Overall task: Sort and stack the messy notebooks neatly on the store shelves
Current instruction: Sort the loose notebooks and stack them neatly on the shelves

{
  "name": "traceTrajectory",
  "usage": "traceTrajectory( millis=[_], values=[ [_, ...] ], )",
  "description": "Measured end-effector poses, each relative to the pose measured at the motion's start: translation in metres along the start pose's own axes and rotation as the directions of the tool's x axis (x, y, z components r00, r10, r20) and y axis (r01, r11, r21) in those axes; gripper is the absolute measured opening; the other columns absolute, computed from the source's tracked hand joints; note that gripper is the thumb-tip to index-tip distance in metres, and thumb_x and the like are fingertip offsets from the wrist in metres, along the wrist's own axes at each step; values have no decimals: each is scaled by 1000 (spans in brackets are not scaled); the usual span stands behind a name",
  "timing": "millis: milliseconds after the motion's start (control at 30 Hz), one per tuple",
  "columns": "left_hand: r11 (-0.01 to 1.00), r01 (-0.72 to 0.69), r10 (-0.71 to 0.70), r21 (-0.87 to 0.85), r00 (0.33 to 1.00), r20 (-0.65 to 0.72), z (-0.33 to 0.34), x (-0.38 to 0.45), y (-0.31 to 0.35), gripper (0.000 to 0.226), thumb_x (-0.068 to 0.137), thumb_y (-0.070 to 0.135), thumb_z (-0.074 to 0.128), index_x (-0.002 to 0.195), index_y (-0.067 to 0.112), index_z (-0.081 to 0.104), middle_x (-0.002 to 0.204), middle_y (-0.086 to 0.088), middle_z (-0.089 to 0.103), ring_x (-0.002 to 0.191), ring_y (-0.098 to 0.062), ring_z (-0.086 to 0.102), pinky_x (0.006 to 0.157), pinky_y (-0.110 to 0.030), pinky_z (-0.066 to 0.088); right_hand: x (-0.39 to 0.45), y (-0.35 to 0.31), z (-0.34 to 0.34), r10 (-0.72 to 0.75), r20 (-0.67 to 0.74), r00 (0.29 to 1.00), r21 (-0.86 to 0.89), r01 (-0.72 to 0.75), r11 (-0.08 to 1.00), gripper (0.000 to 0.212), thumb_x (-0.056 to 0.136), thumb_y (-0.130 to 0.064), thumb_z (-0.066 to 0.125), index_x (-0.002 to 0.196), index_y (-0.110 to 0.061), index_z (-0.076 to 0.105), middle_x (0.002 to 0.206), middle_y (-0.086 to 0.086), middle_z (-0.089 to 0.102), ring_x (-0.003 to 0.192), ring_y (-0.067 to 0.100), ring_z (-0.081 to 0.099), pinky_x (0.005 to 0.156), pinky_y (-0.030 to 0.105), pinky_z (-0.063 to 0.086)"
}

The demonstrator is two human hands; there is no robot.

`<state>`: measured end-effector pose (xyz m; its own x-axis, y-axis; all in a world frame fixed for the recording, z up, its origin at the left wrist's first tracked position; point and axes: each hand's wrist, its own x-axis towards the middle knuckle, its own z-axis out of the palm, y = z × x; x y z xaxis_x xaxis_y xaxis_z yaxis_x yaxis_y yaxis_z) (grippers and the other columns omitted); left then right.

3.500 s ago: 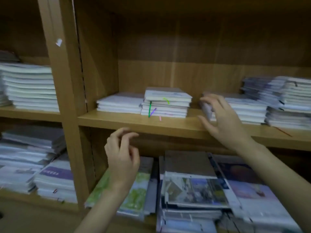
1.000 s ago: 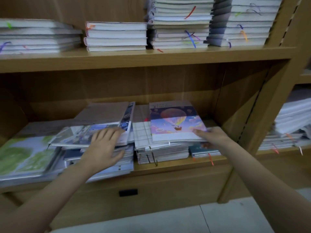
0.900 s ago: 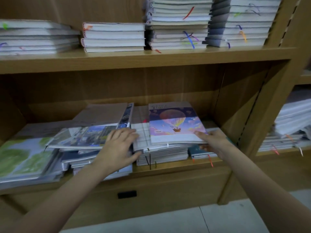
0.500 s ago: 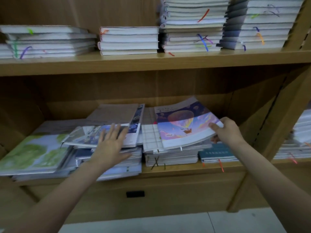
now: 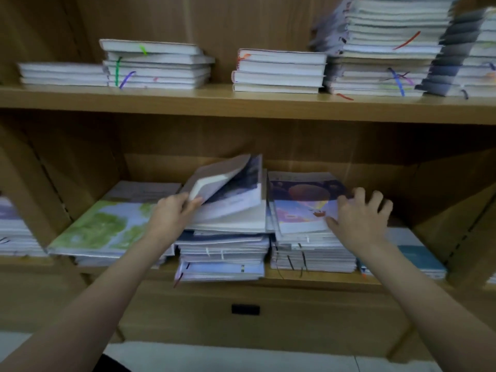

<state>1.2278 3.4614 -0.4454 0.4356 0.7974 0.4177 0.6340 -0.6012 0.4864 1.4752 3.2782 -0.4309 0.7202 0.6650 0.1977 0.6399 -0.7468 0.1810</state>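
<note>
Head view: left hand (image 5: 171, 213) now lifts grey notebook (image 5: 214, 174)

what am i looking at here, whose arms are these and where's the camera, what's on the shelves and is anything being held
The camera is worn on a person's head and looks down at their own bare arms; there is no robot. The left hand grips the left edge of a grey-covered notebook and lifts it off the middle stack. The right hand rests with spread fingers on a balloon-cover notebook atop the next stack. On the same lower shelf lie a green-cover notebook on the left and a teal one on the right. The upper shelf carries white stacks.
</note>
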Motion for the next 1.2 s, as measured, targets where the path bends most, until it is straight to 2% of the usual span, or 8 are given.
traceTrajectory(
  millis=[133,267,433,533,767,933,1067,1200],
  values=[
    [987,-78,74,143,997,31,12,-8,5,35,98,36,42,74,11,47,66,-9,56,66,-31,54,54,-35,29,4,-35,-12,-95,36,995,248,84,965,40,97,-40,46,127,-15,47,137,17,43,129,41,36,106,49,29],
    [972,-229,233,-43,945,230,23,-21,7,31,100,28,41,122,13,58,116,-9,65,104,-26,59,82,-34,46,1,-95,-21,-310,27,950,877,126,464,31,101,-31,38,110,-7,56,92,9,63,92,27,61,87,44,49],
    [997,-73,73,-27,997,-2,-5,-36,-58,46,93,6,49,138,6,42,139,-13,48,129,-30,42,105,-34,31,-1,-141,-16,-499,103,861,658,317,683,74,88,-60,49,146,-22,26,151,8,24,137,32,26,108,43,30],
    [959,123,-175,257,966,191,-22,-45,-113,66,92,15,52,148,7,18,155,-10,18,144,-24,13,115,-40,12,-8,-163,-11,-703,67,708,321,652,687,82,86,-63,50,150,-24,18,159,4,1,146,28,-1,116,44,7],
    [894,24,-80,447,991,105,-26,-63,-146,49,94,23,54,139,13,38,141,-6,46,124,-23,49,92,-31,42,-19,-178,-6,-723,-214,656,-18,738,675,39,104,-28,32,137,-9,36,129,10,54,107,28,58,76,34,47],
    [904,-66,77,422,997,-11,-38,-60,-147,37,80,29,73,110,10,67,71,-13,69,57,-31,65,46,-33,49,2,-148,-24,-628,-218,747,10,645,764,35,103,-32,29,133,-17,41,118,5,61,101,29,62,74,35,48],
    [949,55,-24,311,995,-102,-60,-49,-139,35,89,36,60,117,16,63,90,-10,71,83,-30,66,63,-34,47,9,-133,-27,-682,83,727,125,671,731,43,95,-49,46,128,-22,50,122,0,60,108,21,58,82,32,48],
    [978,203,-203,54,979,-5,-71,-43,-133,30,76,30,77,99,11,72,99,-5,72,96,-17,65,79,-26,50,-8,-154,-38,-673,-162,722,520,642,563,24,93,-41,54,99,-20,64,90,-1,65,82,13,57,70,26,42]
  ],
)
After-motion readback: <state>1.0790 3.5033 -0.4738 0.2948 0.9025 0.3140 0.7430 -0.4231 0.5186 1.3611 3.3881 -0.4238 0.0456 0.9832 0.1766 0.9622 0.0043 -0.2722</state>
